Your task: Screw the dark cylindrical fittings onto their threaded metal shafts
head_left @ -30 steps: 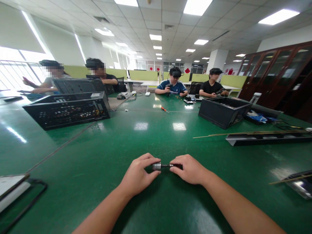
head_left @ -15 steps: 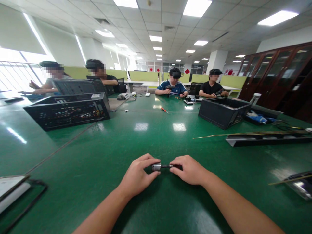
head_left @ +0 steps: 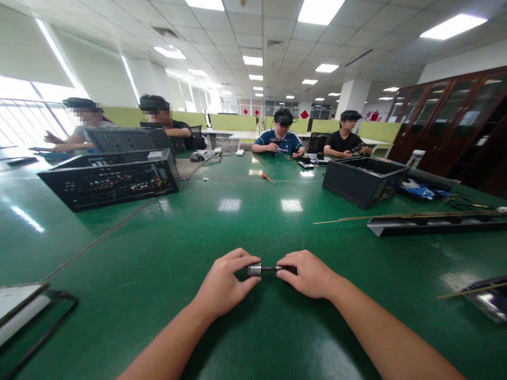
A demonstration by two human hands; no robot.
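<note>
Between my two hands lies a small silver metal cylinder (head_left: 254,269) with a thin dark shaft running out to the right; its exact kind I cannot make out. My left hand (head_left: 227,279) grips the cylinder end between thumb and fingers. The fingertips of my right hand (head_left: 307,275) are pinched on the far end of the shaft, where a dark part shows partly inside the hand. The piece is held level, low over the green table (head_left: 253,227); whether it touches the surface I cannot tell.
Black computer cases stand at the left (head_left: 114,182) and right (head_left: 362,182). An orange screwdriver (head_left: 266,178) lies farther back. Thin rods rest on a dark metal channel (head_left: 435,224) at right. A white-topped object (head_left: 19,306) is at left. Several people sit across the table.
Almost nothing differs. Both hands keep their hold on the metal cylinder and its shaft, and the view has shifted very slightly.
</note>
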